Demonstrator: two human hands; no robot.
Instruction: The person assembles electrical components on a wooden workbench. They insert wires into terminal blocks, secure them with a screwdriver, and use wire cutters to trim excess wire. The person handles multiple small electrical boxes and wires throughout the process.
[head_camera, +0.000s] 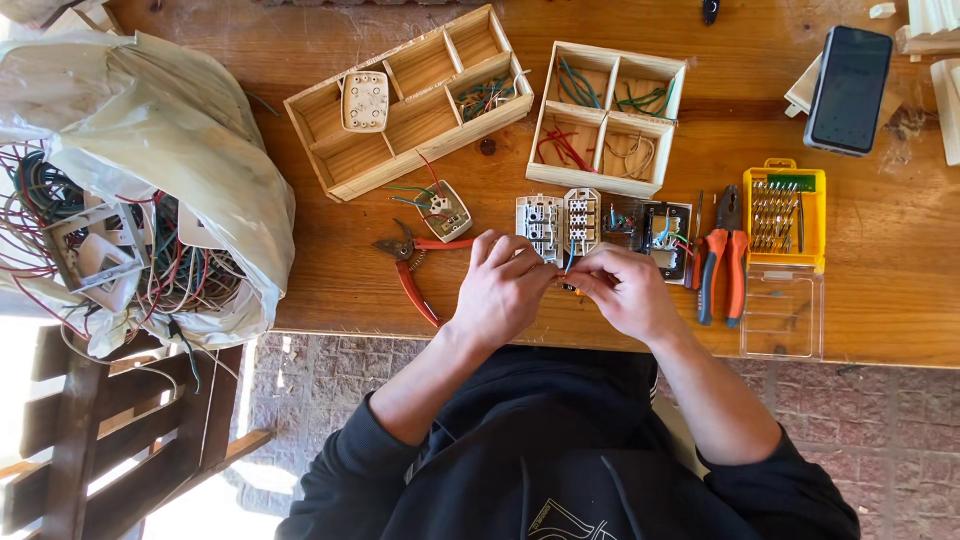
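Head camera looks down on a wooden table (900, 310), where the left hand (503, 290) and right hand (628, 293) meet at its near edge, fingertips pinched together on a thin blue wire (571, 260) leading up to a white switch module (580, 221); red-handled cutters (412, 268) lie just left, orange pliers (722, 262) right

Home workshop: wooden workbench (880, 330), pliers (722, 262), wire trays (608, 118).
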